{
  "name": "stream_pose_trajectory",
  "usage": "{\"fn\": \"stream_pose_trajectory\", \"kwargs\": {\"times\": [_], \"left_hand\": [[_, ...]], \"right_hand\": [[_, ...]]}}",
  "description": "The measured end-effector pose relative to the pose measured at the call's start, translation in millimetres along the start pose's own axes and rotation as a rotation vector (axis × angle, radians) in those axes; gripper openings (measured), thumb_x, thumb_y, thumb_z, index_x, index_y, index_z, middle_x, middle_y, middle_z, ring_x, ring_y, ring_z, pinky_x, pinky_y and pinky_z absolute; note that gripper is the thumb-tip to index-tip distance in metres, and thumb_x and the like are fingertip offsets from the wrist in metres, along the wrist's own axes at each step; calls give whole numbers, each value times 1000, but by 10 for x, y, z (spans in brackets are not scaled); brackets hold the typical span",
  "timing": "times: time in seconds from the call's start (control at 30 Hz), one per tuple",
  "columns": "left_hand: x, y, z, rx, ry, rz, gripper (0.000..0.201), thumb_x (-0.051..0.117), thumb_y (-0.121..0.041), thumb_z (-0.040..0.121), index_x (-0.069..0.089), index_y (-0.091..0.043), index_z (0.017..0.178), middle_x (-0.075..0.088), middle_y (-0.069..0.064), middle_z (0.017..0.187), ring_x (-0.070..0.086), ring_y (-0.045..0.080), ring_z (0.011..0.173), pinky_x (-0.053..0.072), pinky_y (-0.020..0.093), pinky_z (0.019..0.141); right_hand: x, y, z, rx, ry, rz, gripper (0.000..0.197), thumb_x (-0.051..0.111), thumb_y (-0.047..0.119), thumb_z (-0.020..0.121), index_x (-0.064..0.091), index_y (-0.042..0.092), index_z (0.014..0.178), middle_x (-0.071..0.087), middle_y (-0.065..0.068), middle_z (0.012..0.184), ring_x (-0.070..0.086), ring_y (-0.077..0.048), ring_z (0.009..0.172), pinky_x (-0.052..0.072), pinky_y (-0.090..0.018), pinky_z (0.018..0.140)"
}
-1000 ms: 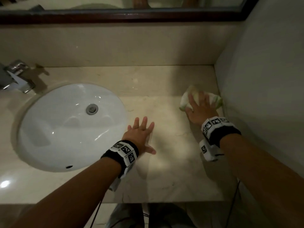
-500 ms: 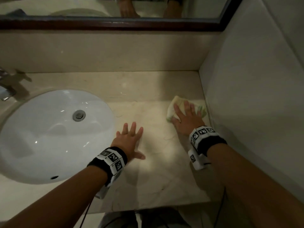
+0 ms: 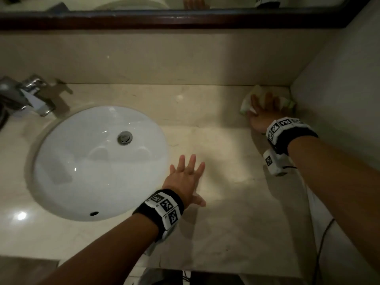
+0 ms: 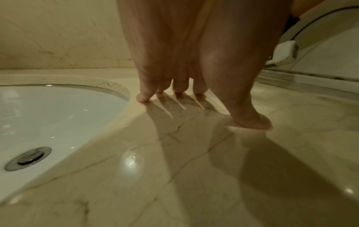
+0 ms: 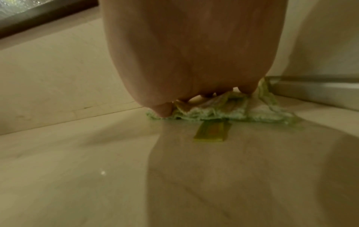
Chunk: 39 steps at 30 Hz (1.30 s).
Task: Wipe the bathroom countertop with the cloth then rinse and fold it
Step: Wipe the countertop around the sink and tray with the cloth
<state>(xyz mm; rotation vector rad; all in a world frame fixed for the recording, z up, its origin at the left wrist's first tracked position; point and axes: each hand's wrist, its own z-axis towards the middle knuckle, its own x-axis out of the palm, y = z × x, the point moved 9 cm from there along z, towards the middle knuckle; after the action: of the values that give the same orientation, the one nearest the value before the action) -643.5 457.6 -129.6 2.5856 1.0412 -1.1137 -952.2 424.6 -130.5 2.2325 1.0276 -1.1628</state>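
From above, the right hand (image 3: 264, 114) pressed flat on the crumpled green-and-white cloth (image 3: 246, 102) in the beige marble countertop's (image 3: 226, 233) far right corner. The left hand (image 4: 186, 61), fingers spread, rested fingertips beside the white oval sink (image 4: 48, 115). The right wrist view showed straight fingers (image 5: 163, 109) pinning the cloth.

Sink (image 3: 86, 161) set into the table (image 3: 236, 212) at left, faucet (image 3: 30, 95) behind the sink at far left, left hand (image 3: 186, 177) flat on the table just right of the sink, cloth (image 3: 246, 103) in the far right corner against the side wall (image 3: 339, 99), right hand (image 3: 264, 114) on the cloth, mirror (image 3: 185, 3) above the back wall.
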Motion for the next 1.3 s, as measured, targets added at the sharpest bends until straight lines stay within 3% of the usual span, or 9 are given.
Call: {"fn": "stream_pose_trajectory", "kwargs": {"times": [0.1, 0.3, 0.5, 0.57, 0.7, 1.03, 1.3], "left_hand": [[-5, -3, -8, 0, -2, -5, 114, 61, -67, 77, -15, -27, 152, -28, 6, 157, -22, 35, 144, 5, 54, 119], [-31, 5, -33, 16, -21, -48, 116, 65, -65, 75, -14, -29, 152, -27, 3, 157, -22, 34, 144, 4, 53, 118], [-22, -2, -46, 28, -22, -22, 119, 65, -68, 72, -14, -27, 152, -26, 6, 157, -20, 36, 144, 4, 54, 118], [-19, -5, -38, 29, -33, -20, 119, 65, -69, 72, -13, -27, 152, -24, 7, 158, -19, 37, 144, 6, 54, 118], [-37, -3, -47, 29, -55, -12, 119, 65, -69, 72, -10, -25, 153, -21, 7, 159, -17, 37, 145, 7, 55, 118], [-22, -11, -23, 38, -55, 24, 118, 62, -69, 74, -13, -24, 152, -23, 10, 158, -17, 39, 144, 10, 57, 117], [7, -1, 9, 31, -23, -41, 117, 66, -63, 76, -14, -25, 152, -26, 7, 157, -23, 37, 143, 3, 57, 117]], "right_hand": [[-18, 57, -165, -12, -28, -1, 58, 16, 55, 100, -9, 44, 151, -22, -2, 160, -16, -30, 148, -8, -55, 116], [349, 265, -609, -116, -164, -77, 60, 18, 55, 97, 0, 40, 153, -7, -9, 163, -2, -34, 148, -2, -59, 116], [748, 484, -1242, -218, -203, -83, 79, -4, 60, 80, 11, 36, 154, 1, -12, 163, 3, -36, 149, -6, -59, 116], [775, 476, -1295, -198, -207, -107, 73, -1, 60, 84, 6, 37, 154, -3, -10, 163, 1, -35, 149, -6, -58, 116], [760, 456, -1219, -188, -150, -105, 61, 17, 57, 97, -4, 41, 152, -14, -5, 162, -9, -30, 149, -6, -56, 117], [285, 607, -509, -125, -70, -113, 63, 19, 62, 96, -4, 42, 152, -15, -4, 162, -8, -32, 149, -1, -58, 117], [17, 661, -59, -100, 59, -60, 65, 18, 65, 96, -12, 45, 150, -29, 1, 158, -22, -27, 147, -8, -54, 117]]}}
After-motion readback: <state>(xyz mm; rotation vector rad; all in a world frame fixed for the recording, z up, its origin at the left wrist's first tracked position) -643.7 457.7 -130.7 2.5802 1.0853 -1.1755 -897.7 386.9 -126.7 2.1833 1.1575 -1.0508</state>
